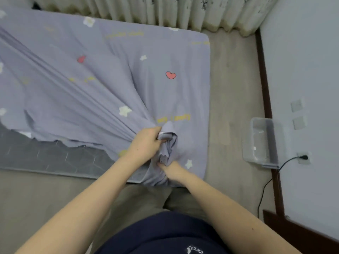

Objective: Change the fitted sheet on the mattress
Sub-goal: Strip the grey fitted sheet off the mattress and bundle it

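Observation:
A lilac fitted sheet (113, 57) printed with hearts, flowers and yellow words covers most of the mattress. Along the near left side it has come away, and the grey quilted mattress (47, 156) shows bare. Taut folds run from the far left to a bunch near the mattress's near right corner. My left hand (146, 143) is closed on that bunch from the left. Just below, my right hand (172, 171) grips the sheet's gathered edge at the corner, its fingers buried in the cloth.
The mattress lies on a light wood floor (231, 99). A clear plastic box (262, 142) stands against the right wall, beside a socket with a black cable (266, 187). Patterned curtains (165, 10) hang behind the mattress's far side.

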Demonstrator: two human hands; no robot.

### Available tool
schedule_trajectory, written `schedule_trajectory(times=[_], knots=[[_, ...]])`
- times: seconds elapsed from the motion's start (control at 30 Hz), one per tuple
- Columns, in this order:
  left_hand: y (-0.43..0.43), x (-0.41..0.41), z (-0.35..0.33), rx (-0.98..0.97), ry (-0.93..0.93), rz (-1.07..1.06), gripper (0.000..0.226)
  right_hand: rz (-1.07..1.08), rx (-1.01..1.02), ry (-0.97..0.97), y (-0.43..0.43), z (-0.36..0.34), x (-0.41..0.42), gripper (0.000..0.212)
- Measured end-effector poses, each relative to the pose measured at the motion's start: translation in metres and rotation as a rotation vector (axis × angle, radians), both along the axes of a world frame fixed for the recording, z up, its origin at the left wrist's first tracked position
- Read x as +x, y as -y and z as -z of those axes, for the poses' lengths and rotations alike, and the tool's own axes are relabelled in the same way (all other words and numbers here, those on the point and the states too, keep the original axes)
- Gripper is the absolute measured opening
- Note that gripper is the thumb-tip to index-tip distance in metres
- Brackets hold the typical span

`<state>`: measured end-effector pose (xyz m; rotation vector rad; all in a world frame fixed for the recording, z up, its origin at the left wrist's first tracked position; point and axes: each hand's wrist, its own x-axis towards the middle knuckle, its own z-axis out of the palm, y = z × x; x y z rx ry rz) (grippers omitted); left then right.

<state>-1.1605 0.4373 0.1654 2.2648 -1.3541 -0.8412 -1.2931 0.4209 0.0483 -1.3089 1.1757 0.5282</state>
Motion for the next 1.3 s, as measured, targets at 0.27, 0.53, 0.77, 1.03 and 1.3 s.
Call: schedule_trajectory(times=[0.27,0.53,0.77,1.03,1.3], knots=[[-0.03,-0.05,0.029,0.066,-0.039,-0.215,0.029,0.558,0.005,0.021,0.068,-0.045,-0.104,0.04],[-0.065,-0.126,0.04,0.122,-0.458,-0.02,0.091,0.688,0.155,0.394,0.091,-0.192,-0.041,0.02],[-0.053,-0.136,0.006,-0.382,-0.952,-0.732,0.019,0.581,0.269,0.66,0.064,-0.231,-0.003,0.022],[-0.061,-0.115,-0.057,-0.743,-1.161,-0.688,0.032,-0.476,-0.58,0.301,0.076,-0.123,-0.072,0.083],[-0.01,-0.138,-0.054,-0.791,-0.898,-0.774,0.014,-0.411,-0.714,0.141,0.146,-0.081,-0.098,0.026]])
